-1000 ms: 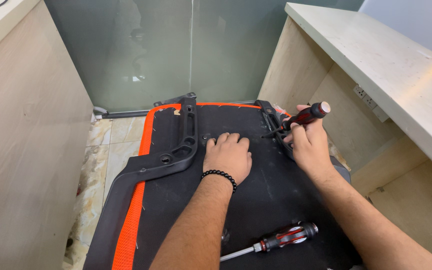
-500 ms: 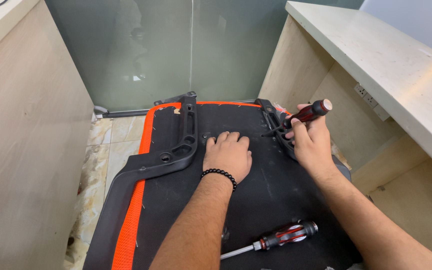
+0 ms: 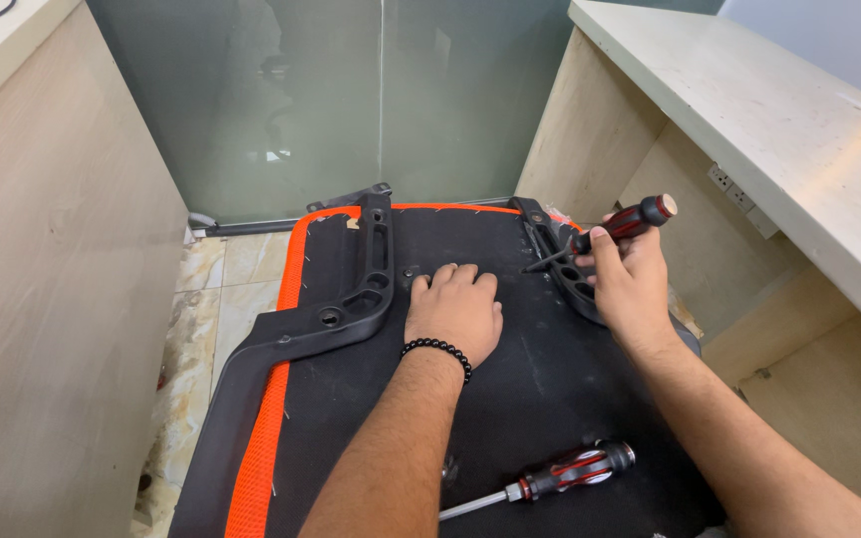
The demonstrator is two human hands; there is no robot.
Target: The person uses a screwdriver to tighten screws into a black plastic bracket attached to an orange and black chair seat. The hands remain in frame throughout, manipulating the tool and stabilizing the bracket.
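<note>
A black chair seat with orange mesh edging lies upside down in front of me. My left hand rests flat on its black underside, a bead bracelet on the wrist. My right hand grips a red-and-black screwdriver, its tip angled down onto the right black armrest bracket. The left black armrest bracket lies along the seat's left side, just left of my left hand.
A second red-and-black screwdriver lies loose on the seat near me. Beige desk panels close in on both sides, with a desktop to the right. Frosted glass stands ahead above a tiled floor.
My right hand has tilted the screwdriver slightly, raising the handle up and to the right. My left hand stays flat in the same spot.
</note>
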